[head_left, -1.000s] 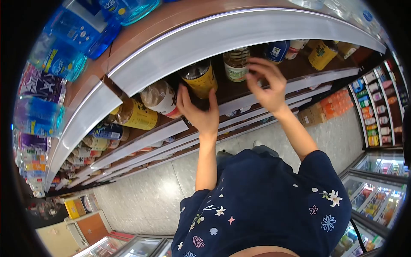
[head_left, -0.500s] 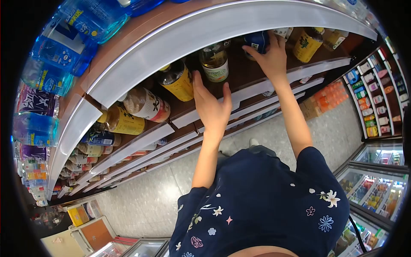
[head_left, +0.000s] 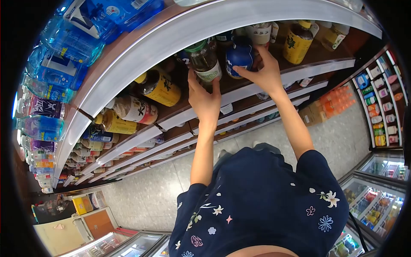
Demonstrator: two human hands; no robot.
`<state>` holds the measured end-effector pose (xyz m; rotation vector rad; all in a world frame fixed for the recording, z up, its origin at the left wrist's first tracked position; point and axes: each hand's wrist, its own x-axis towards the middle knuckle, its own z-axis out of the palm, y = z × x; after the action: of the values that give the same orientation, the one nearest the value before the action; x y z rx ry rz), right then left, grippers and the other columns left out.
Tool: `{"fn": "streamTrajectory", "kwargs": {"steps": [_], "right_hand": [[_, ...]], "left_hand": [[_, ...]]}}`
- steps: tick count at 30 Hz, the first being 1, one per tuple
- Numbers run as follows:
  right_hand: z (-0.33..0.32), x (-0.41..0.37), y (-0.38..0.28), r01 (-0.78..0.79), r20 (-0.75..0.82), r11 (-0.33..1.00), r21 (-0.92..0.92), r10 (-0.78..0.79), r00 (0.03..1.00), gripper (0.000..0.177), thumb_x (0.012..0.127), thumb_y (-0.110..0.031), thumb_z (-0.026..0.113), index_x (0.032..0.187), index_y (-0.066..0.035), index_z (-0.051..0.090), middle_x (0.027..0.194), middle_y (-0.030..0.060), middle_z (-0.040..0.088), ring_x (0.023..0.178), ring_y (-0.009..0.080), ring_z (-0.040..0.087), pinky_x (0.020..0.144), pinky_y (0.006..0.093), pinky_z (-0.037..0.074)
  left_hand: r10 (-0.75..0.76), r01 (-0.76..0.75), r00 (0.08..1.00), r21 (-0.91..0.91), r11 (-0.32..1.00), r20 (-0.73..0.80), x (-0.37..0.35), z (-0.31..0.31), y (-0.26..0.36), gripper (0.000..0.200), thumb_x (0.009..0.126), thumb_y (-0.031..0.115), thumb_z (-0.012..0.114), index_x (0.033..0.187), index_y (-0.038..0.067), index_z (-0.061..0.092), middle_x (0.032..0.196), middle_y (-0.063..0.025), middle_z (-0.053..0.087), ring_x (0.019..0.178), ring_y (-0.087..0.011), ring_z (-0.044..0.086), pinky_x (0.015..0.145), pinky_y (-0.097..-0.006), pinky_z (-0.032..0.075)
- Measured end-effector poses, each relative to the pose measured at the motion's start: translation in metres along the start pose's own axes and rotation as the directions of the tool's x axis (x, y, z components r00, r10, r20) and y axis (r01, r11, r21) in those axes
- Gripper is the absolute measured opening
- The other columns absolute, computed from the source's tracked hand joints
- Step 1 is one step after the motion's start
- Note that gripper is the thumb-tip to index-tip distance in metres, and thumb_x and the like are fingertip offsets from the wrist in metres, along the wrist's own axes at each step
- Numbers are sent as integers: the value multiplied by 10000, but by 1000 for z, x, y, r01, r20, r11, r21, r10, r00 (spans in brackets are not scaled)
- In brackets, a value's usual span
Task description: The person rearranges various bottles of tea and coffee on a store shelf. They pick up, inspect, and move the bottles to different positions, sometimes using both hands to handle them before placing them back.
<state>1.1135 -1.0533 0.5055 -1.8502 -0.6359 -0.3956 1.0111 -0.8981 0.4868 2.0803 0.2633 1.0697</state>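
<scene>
My left hand (head_left: 205, 99) is around the lower part of a green-capped bottle (head_left: 206, 64) of dark drink with a pale label, thumb on one side and fingers on the other. To its right, my right hand (head_left: 266, 76) grips a blue bottle (head_left: 239, 59); the thumb lies across its front, and the other fingers are partly hidden at its side. Left of my left hand stands a yellow-labelled bottle (head_left: 162, 88). Behind my right hand is a bottle with a white label (head_left: 259, 32), and farther right another yellow-labelled bottle (head_left: 298, 42).
A curved shelf edge (head_left: 171, 36) overhangs the bottles, with large blue bottles (head_left: 75, 38) above it. Lower shelf edges (head_left: 252, 88) run beneath my hands. An orange pack (head_left: 336, 103) sits on the floor (head_left: 171, 171) at right. Glass-door coolers (head_left: 364, 201) stand behind.
My left hand has risen onto the green-capped bottle, which has shifted left. My right hand and the blue bottle have moved left, closer to it, and more of the blue bottle shows.
</scene>
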Motion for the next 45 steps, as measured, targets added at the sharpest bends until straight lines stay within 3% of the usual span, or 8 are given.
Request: {"fn": "streamTrajectory", "kwargs": {"steps": [5, 8, 15, 25, 31, 37, 41, 45], "right_hand": [[-16, -8, 8, 125, 31, 989, 84, -128, 991, 778, 593, -316, 889, 1246, -26, 581, 929, 83, 632, 678, 136, 563, 617, 264, 489], [-21, -5, 11, 218, 67, 970, 110, -226, 972, 789, 582, -288, 895, 1257, -34, 575, 951, 66, 636, 690, 131, 569, 626, 262, 491], [-4, 6, -2, 237, 245, 952, 192, -280, 928, 809, 603, -303, 895, 1284, -32, 552, 978, 77, 638, 690, 129, 585, 611, 258, 497], [43, 0, -21, 147, 229, 914, 377, -246, 942, 607, 775, -319, 780, 1266, -39, 558, 1170, 156, 627, 753, 250, 678, 697, 342, 562], [-21, -1, 22, 535, -190, 835, 131, -508, 840, 263, 759, -105, 763, 1008, -62, 689, 1027, 90, 691, 762, 207, 677, 684, 308, 526], [-109, 14, 71, 288, -441, 945, -158, -328, 835, 376, 774, -124, 782, 1091, -8, 616, 1022, 132, 625, 780, 227, 593, 735, 346, 485], [-125, 23, 94, 189, -338, 963, -190, -245, 908, 602, 730, -279, 837, 1190, 8, 574, 1037, 171, 642, 861, 309, 630, 785, 396, 500], [-126, 22, 92, 98, -134, 979, -180, -123, 983, 739, 701, -393, 841, 1250, -2, 539, 971, 198, 671, 930, 375, 645, 792, 434, 514]], "left_hand": [[35, -37, 997, -37, 999, -65, 3, 34, -4, 533, 843, 110, 713, 1258, -23, 407, 1202, -269, 548, 1032, -422, 625, 818, -422, 529], [37, -31, 999, 236, 971, -20, 16, 43, 1, 473, 848, 128, 705, 1205, -3, 424, 1159, -254, 550, 967, -455, 610, 767, -449, 523], [141, -150, 968, -25, 988, -205, -5, 32, -13, 205, 902, 46, 600, 1102, -4, 604, 1015, -194, 621, 871, -349, 633, 747, -376, 507], [57, -17, 951, 132, 991, -303, -33, 21, -10, 530, 802, 74, 744, 1265, -6, 496, 1185, -173, 555, 970, -284, 602, 823, -358, 502], [46, 65, 924, 275, 959, -380, -21, 30, -3, 648, 774, 131, 808, 1299, -4, 455, 1158, -155, 536, 997, -300, 579, 824, -385, 479], [419, -174, 818, 525, 833, -393, -13, 62, 29, 410, 805, 84, 763, 1149, 0, 557, 1119, -132, 553, 945, -273, 562, 795, -366, 484], [113, -118, 973, -11, 993, -200, -4, 91, 52, 301, 834, 93, 725, 1089, 5, 593, 1045, -134, 582, 941, -303, 565, 840, -415, 468], [255, -200, 948, 267, 943, -189, 6, 104, 46, 407, 838, 127, 718, 1174, -11, 533, 1129, -186, 552, 1064, -359, 514, 925, -431, 422]]}}
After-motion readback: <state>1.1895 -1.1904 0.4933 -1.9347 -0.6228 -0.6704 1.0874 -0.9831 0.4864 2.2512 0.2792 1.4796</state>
